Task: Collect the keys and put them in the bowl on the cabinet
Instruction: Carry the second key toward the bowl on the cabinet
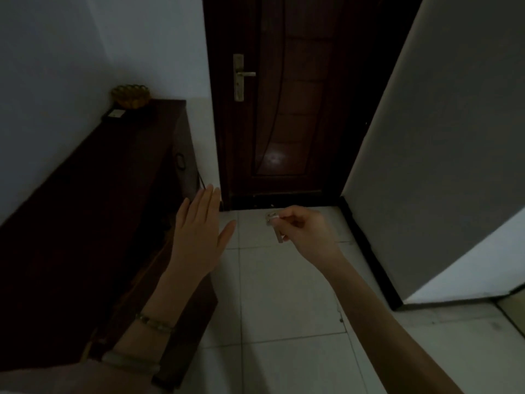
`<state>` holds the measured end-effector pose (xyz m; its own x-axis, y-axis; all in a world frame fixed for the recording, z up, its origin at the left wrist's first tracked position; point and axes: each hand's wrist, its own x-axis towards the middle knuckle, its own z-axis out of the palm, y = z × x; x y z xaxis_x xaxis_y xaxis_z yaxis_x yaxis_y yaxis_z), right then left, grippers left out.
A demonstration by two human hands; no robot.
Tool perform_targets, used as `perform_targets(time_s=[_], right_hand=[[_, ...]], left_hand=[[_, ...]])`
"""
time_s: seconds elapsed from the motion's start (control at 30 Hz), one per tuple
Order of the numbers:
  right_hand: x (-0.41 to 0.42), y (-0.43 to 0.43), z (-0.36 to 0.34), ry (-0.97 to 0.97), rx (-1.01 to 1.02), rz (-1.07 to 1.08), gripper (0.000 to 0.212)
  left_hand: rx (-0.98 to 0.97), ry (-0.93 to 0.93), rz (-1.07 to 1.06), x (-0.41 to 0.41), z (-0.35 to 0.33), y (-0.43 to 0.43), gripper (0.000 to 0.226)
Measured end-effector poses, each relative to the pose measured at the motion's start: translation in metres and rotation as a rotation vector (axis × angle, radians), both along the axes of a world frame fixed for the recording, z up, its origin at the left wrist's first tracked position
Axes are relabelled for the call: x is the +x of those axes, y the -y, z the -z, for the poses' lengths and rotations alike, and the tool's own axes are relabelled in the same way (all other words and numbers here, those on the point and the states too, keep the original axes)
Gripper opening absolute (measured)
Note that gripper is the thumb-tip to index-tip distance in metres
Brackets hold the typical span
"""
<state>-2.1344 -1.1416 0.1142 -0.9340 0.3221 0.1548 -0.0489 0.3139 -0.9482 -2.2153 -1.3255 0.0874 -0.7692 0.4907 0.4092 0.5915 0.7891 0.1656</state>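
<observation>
My right hand (305, 233) pinches small silver keys (275, 226) between thumb and fingers, held out over the pale tiled floor in front of a door. My left hand (200, 236) is flat and open, fingers together and pointing forward, beside the front corner of the dark wooden cabinet (93, 211). A yellowish bowl (130, 96) stands at the far end of the cabinet top, against the wall, well ahead of both hands.
A dark wooden door (289, 95) with a metal handle (241, 76) closes the end of the hallway. A small flat box (115, 114) lies on the cabinet near the bowl. A grey wall with black skirting runs along the right.
</observation>
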Motion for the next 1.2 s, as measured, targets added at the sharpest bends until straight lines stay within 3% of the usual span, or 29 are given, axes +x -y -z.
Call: perform_targets(time_s=[0.4, 1.0, 1.2], right_hand=[[-0.076, -0.086, 0.014, -0.006, -0.12, -0.029, 0.008], [-0.366, -0.152, 0.004, -0.013, -0.185, -0.14, 0.014], [-0.45, -0.155, 0.013, 0.039, -0.219, -0.197, 0.007]], left_hand=[[-0.032, -0.016, -0.045, -0.059, 0.007, -0.081, 0.067], [-0.042, -0.022, -0.13, -0.342, 0.002, -0.138, 0.071], [-0.045, -0.004, -0.186, -0.411, 0.012, -0.141, 0.068]])
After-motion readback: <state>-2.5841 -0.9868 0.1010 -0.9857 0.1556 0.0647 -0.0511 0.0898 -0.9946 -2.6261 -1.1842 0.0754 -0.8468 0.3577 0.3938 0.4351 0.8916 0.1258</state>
